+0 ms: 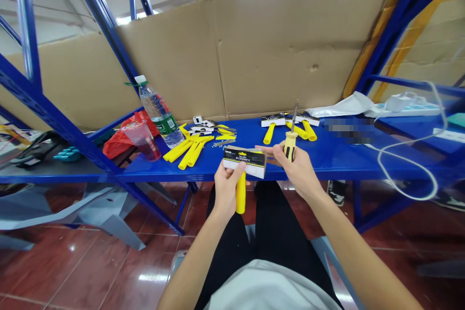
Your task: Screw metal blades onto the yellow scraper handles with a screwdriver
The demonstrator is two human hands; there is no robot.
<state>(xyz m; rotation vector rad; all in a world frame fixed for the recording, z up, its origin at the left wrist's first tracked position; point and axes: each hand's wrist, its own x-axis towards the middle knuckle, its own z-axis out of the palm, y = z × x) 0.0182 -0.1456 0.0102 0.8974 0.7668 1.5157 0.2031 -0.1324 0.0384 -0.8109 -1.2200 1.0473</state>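
Below the table's front edge, my left hand [228, 184] grips a yellow-handled scraper [240, 193], its thumb pressed on the printed black-and-white card [244, 161] that covers the head. My right hand [296, 164] is closed round a screwdriver [290, 145] with a cream and black handle, its shaft pointing up. The right index finger and thumb reach to the card's right side; whether they pinch it I cannot tell. Behind my right hand lie several carded yellow-handled scrapers [273, 121]. Bare yellow handles [189, 150] rest in a pile at the left, next to small black-and-white parts [203, 128].
A water bottle [160, 114] and a red-tinted plastic cup [141, 138] stand at the left of the blue table [345, 157], by a red bag [119, 140]. Cardboard [269, 53] walls the back. A white cable [410, 147] loops over the right edge. Blue posts flank both sides.
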